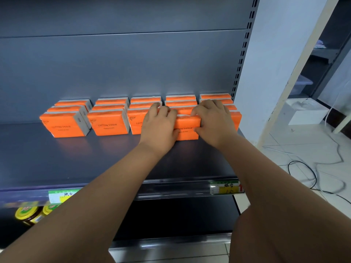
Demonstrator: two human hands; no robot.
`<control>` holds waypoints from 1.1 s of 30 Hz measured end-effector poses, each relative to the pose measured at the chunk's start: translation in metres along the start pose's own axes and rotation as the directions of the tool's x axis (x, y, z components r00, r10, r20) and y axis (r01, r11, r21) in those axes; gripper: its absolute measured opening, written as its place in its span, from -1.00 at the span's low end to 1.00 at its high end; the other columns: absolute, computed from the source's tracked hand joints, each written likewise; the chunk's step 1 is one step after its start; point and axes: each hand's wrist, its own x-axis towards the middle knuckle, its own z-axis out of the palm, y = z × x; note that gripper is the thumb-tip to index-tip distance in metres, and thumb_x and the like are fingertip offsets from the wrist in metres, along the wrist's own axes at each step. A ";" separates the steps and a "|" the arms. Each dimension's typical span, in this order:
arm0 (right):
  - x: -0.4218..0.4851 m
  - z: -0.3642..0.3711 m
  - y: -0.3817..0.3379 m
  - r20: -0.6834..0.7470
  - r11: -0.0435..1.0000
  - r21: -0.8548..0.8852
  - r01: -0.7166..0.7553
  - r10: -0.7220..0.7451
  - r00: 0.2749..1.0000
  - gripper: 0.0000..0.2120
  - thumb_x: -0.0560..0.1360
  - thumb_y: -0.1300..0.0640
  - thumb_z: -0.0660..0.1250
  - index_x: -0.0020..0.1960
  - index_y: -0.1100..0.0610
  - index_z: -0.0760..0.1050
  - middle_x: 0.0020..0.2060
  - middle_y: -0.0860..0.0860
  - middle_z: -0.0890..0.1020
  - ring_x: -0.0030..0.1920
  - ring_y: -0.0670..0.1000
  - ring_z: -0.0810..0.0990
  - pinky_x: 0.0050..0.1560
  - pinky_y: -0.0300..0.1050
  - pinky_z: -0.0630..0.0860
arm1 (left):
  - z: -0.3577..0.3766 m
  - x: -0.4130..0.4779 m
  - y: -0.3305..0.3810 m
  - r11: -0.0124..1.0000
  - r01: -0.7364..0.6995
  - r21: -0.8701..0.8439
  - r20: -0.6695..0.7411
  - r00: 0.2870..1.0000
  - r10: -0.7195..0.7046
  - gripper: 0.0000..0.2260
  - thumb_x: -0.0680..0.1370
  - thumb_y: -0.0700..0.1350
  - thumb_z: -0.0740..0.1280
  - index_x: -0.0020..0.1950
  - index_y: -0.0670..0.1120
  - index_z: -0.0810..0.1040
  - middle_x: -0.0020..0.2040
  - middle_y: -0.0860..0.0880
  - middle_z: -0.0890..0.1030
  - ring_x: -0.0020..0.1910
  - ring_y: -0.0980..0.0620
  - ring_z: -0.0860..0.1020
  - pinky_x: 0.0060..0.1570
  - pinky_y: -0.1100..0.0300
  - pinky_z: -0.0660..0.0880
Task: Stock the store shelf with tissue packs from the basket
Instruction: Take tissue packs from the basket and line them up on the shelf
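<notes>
Jars (28, 215) w/ yellow lids stand nearest, on the lower level at bottom left. Their labels are too blurred to read. Just above them, the front rail of the shelf (85, 158) carries two green-yellow price tags. The left tag (62, 195) and the right tag (225, 186) each have handwritten 纸巾. The small print on them I cannot read.

Further in, the left hand (159, 126) and the right hand (214, 122) hold one tissue pack (187, 130) between them, one hand at each end. The fingers of both hands are curled over its top edge and the thumbs lie on the orange front face, so both hands are grasping it. The pack stands upright and seems to rest on the shelf board. It is in the 4th column from left, just in front of the packs behind it and a little forward of the front row.

Handling, in my judgement: the pack is light and soft, prob. thin film over paper. It dents if squeezed hard, and the film can slip a bit. Best hold is at the short ends or the top edge, as now, then a flat push on the front face to align it.

Around and behind, the other packs (107, 124) stand in five columns, several deep, near the back panel (133, 63). Their fronts read "COTTON TISSUE", w/ a small logo above and one tiny line below, not readable. The basket is not in view.
</notes>
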 end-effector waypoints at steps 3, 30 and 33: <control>0.004 0.000 0.001 -0.008 1.000 -0.019 -0.005 0.005 1.000 -0.56 0.38 0.11 0.51 0.23 -0.06 0.54 0.25 -0.03 0.56 0.35 0.12 0.41 0.42 0.08 0.26 | 0.000 0.000 0.002 0.997 0.012 0.071 0.003 1.000 -0.012 -0.41 0.49 0.13 0.44 0.47 -0.04 0.44 0.38 -0.07 0.48 0.52 -0.26 0.25 0.45 -0.15 0.26; 0.002 -0.003 -0.017 -0.101 0.980 0.199 -0.007 0.027 0.995 -0.45 0.48 0.16 0.34 0.47 0.17 0.46 0.41 0.08 0.51 0.45 0.14 0.41 0.37 0.04 0.42 | -0.013 0.004 -0.021 0.989 0.078 -0.125 0.026 0.997 -0.075 -0.50 0.46 0.00 0.37 0.40 -0.06 0.52 0.44 -0.10 0.46 0.51 -0.26 0.27 0.51 -0.05 0.18; -0.001 0.000 -0.038 -0.147 0.975 0.213 0.056 -0.024 0.989 -0.48 0.57 -0.01 0.24 0.46 0.19 0.46 0.40 0.10 0.53 0.42 0.16 0.46 0.39 0.06 0.41 | -0.025 -0.003 -0.020 0.999 0.016 -0.041 -0.092 0.996 -0.019 -0.53 0.46 0.01 0.35 0.35 -0.12 0.55 0.44 -0.16 0.47 0.49 -0.26 0.36 0.50 0.00 0.05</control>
